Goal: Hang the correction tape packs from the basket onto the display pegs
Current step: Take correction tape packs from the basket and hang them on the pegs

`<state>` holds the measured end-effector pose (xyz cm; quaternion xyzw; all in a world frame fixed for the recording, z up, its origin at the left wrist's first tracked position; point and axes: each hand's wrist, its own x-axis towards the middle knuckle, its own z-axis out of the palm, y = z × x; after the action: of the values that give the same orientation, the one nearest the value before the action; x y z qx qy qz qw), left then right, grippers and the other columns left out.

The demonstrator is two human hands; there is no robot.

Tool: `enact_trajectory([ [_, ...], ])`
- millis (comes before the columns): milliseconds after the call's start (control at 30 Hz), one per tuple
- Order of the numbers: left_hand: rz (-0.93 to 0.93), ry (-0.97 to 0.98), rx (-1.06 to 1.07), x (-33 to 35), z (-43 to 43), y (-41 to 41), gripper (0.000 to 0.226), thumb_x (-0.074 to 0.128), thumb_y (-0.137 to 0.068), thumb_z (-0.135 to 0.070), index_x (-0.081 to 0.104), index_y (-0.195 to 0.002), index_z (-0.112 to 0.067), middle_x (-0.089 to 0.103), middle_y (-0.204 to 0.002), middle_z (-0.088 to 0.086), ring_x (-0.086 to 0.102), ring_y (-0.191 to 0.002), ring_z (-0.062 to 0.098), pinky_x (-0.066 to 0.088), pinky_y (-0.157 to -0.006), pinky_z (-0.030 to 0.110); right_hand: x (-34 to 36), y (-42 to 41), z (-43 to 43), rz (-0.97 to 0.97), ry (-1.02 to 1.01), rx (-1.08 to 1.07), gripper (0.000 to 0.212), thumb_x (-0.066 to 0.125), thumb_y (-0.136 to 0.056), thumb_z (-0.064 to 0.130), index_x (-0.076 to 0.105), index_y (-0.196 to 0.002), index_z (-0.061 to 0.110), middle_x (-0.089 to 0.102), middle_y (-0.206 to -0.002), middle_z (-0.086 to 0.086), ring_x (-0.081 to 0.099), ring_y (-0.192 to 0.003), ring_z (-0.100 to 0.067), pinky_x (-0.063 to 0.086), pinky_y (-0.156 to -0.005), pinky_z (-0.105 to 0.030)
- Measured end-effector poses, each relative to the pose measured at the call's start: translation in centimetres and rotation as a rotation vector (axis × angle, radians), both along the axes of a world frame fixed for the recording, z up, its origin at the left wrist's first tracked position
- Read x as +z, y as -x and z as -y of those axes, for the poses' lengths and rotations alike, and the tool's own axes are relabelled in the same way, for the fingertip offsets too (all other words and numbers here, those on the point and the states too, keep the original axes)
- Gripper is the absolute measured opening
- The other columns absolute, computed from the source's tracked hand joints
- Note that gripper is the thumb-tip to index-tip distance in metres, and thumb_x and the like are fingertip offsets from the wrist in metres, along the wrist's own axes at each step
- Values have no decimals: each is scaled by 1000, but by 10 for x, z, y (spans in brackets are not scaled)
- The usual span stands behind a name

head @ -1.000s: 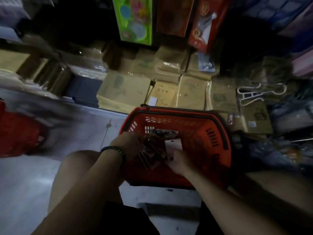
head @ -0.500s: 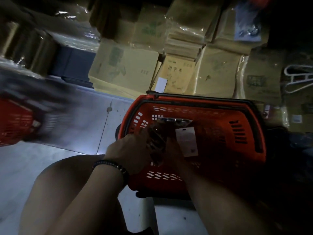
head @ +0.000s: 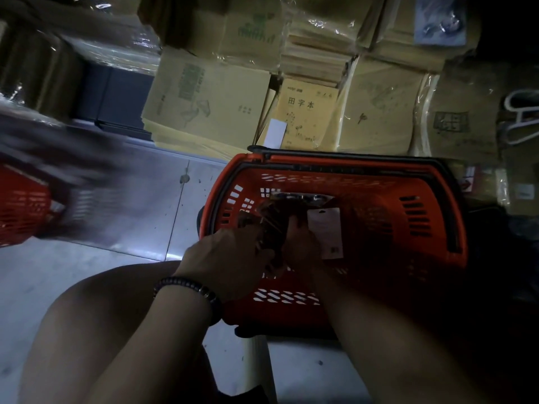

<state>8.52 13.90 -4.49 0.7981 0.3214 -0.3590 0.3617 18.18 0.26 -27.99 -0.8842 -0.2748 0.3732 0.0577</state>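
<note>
A red plastic basket (head: 431, 228) with a black handle stands on the floor in front of me. Both my hands reach into it. My left hand (head: 230, 258), with a dark bead bracelet on the wrist, closes around a dark bunch of correction tape packs (head: 269, 218). My right hand (head: 300, 243) grips the same bunch from the right. One pack turns its white card back (head: 326, 231) upward. More shiny packs (head: 297, 197) lie deeper in the basket. No display pegs are in view.
Stacks of wrapped tan exercise books (head: 210, 97) fill the low shelf behind the basket. A second red basket (head: 20, 205) sits at the far left on the pale tiled floor (head: 140, 205). My bare knee (head: 87, 316) is at lower left. White hangers (head: 522, 112) lie at right.
The camera has tilted down and closer to the basket. Both hands have gathered the packs together and lifted the bunch slightly inside the basket.
</note>
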Motion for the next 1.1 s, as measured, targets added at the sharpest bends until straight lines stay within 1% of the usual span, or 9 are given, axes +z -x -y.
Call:
enact_trajectory([
  [200, 59, 23, -37, -10, -1, 2, 36, 49, -107, -45, 53, -138, -29, 71, -124, -1, 73, -104, 22, 63, -92, 44, 4, -7, -6, -111, -25, -79, 59, 45, -102, 41, 22, -157, 43, 54, -148, -11, 62, -122, -39, 50, -102, -56],
  [500, 53, 57, 70, -6, -15, -11, 33, 46, -109, -42, 61, -131, -21, 69, -125, 0, 68, -113, 23, 56, -96, 41, 78, -5, 24, 31, -402, -96, 50, 51, -106, 17, 46, -149, 41, 57, -148, 14, 59, -130, -11, 50, -108, -39],
  [567, 99, 92, 217, -1, -12, -12, 32, 46, -110, -39, 62, -126, -16, 69, -127, 9, 67, -118, 32, 55, -99, 48, 109, -5, 32, 108, -431, -30, 58, 50, -106, 15, 39, -154, 46, 49, -155, 19, 52, -137, -8, 48, -110, -38],
  [633, 192, 207, 350, 13, -7, -11, 48, 37, -107, -57, 63, -130, -24, 71, -132, 11, 66, -122, 33, 51, -105, 56, 135, -6, 41, 159, -493, 8, 66, 52, -104, 11, 35, -156, 48, 44, -159, 18, 50, -139, -12, 49, -110, -38],
  [733, 406, 549, 813, 32, 7, -5, 65, 28, -100, -79, 77, -119, -40, 78, -121, 6, 71, -119, 31, 52, -106, 56, 171, -5, 50, 207, -594, -40, 66, 58, -100, 6, 42, -154, 42, 43, -161, 12, 49, -142, -18, 49, -110, -43],
  [800, 492, 772, 1009, 38, 19, -2, 73, 32, -99, -79, 75, -128, -27, 73, -131, 16, 69, -124, 37, 49, -110, 60, 198, 1, 55, 230, -646, -50, 69, 60, -99, 2, 44, -153, 42, 36, -165, 11, 43, -148, -20, 45, -115, -45],
  [933, 618, 991, 1138, 70, 39, 8, 81, 59, -88, -75, 63, -143, -16, 59, -148, 22, 54, -140, 42, 30, -122, 67, 252, 7, 67, 249, -829, 53, 70, 62, -93, -6, 54, -148, 36, 21, -172, 9, 29, -157, -20, 43, -118, -44],
  [1000, 659, 1026, 1193, 87, 46, 12, 77, 48, -96, -73, 59, -148, -16, 58, -150, 20, 52, -142, 40, 29, -123, 65, 280, 3, 73, 234, -874, 91, 70, 65, -86, -8, 59, -142, 32, 18, -173, 7, 23, -159, -18, 40, -120, -45],
  [1100, 711, 1023, 1220, 120, 59, 13, 75, 36, -100, -72, 62, -145, -17, 63, -146, 18, 61, -134, 39, 45, -112, 62, 330, -7, 80, 226, -895, 138, 53, 62, -78, 19, 59, -129, 34, 21, -171, 9, 24, -157, -16, 36, -120, -50],
])
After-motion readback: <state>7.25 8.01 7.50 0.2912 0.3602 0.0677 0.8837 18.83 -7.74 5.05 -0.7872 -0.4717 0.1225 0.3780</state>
